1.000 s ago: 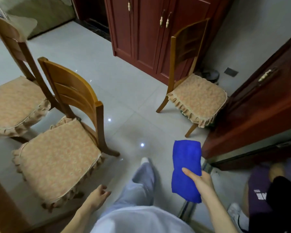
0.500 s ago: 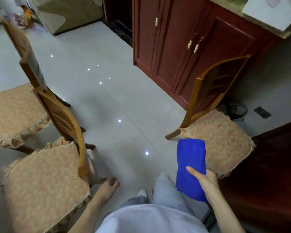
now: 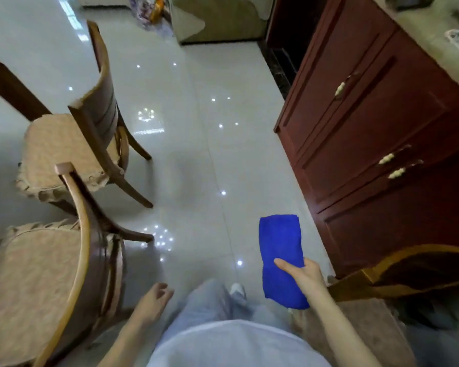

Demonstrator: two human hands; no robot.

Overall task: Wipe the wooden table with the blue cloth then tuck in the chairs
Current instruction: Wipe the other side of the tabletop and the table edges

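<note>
Right hand [image 3: 306, 278] grips folded blue cloth [image 3: 281, 250], which sticks forward past the fingers.

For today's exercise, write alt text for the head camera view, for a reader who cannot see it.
A person walking across a tiled floor holds a folded blue cloth in the right hand, while the left hand hangs free. Two cushioned wooden chairs stand to the left, a red-brown cabinet to the right.
</note>
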